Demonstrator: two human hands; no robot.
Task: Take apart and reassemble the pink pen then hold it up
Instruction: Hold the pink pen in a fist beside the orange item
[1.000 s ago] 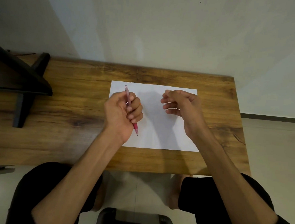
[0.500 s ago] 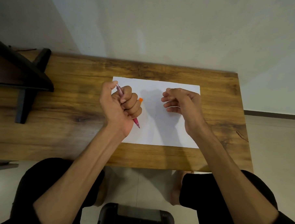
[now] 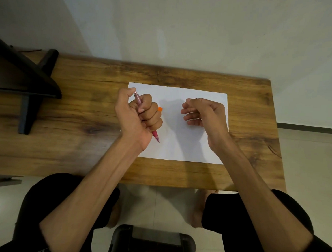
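Note:
My left hand (image 3: 138, 116) grips the pink pen (image 3: 137, 100) in a fist above the left part of the white paper (image 3: 179, 145). The pen's top end sticks out by my thumb and its tip pokes out below my hand toward the sheet. A small orange thing (image 3: 160, 108) shows just behind my left knuckles; what it is I cannot tell. My right hand (image 3: 202, 113) hovers over the right part of the paper with its fingers curled and nothing visible in it.
The paper lies on a wooden table (image 3: 75, 141) against a pale wall. A black stand (image 3: 26, 81) occupies the table's left end. My knees and a black stool (image 3: 152, 241) are below the near edge.
My left hand has rolled into a tighter fist around the pen and shifted slightly left, and the orange thing came into sight behind it. My right hand has barely moved.

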